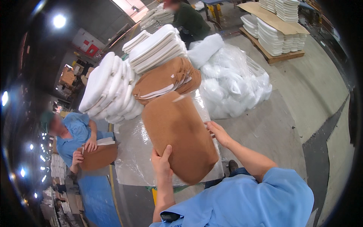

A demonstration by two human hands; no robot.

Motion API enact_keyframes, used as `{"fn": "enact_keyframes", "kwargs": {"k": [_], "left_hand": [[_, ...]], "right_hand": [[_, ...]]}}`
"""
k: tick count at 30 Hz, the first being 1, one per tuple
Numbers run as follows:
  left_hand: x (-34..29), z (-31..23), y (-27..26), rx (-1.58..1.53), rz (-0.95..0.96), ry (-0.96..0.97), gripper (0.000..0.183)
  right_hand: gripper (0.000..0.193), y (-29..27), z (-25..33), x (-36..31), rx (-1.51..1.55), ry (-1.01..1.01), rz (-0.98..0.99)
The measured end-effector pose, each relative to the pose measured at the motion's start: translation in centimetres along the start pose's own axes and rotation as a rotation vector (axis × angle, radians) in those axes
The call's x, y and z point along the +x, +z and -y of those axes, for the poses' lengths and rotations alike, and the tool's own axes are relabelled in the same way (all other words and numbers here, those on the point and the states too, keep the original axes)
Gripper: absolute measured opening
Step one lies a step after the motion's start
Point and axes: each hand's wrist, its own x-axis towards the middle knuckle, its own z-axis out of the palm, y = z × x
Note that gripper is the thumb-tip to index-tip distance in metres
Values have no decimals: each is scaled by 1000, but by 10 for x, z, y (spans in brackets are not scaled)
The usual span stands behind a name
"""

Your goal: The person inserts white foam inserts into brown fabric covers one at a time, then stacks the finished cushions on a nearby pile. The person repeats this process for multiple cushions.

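Note:
A brown oblong cushion (181, 132) with rounded corners is held up in front of me, tilted over the table. A small white strip shows at its far end. My left hand (162, 162) grips its lower left edge, thumb on top and the other fingers hidden beneath. At the right edge, my right hand (219, 134) has its fingers bent against the cushion's side. Just beyond lies a pile of brown fabric covers (159, 83) with white strips along their edges.
Plastic film covers the table (132, 166). White pads (109, 87) stand stacked at left, with more white pads (155, 49) behind. A clear bag of white filling (234, 83) bulges at right. On the left, a co-worker (81, 130) handles another brown piece. A loaded pallet (276, 56) stands far right.

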Motion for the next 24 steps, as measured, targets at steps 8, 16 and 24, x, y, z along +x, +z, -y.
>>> {"fn": "enact_keyframes", "kwargs": {"k": [8, 16, 24], "left_hand": [[-84, 40, 9, -523, -227, -326, 48], [-136, 74, -42, -590, -155, -977, 48], [-106, -4, -92, 333, 617, -681, 34]], "right_hand": [[63, 20, 85, 64, -915, -125, 611], [42, 57, -33, 63, -1293, -43, 893], [27, 71, -42, 39, -1366, -160, 745]]}}
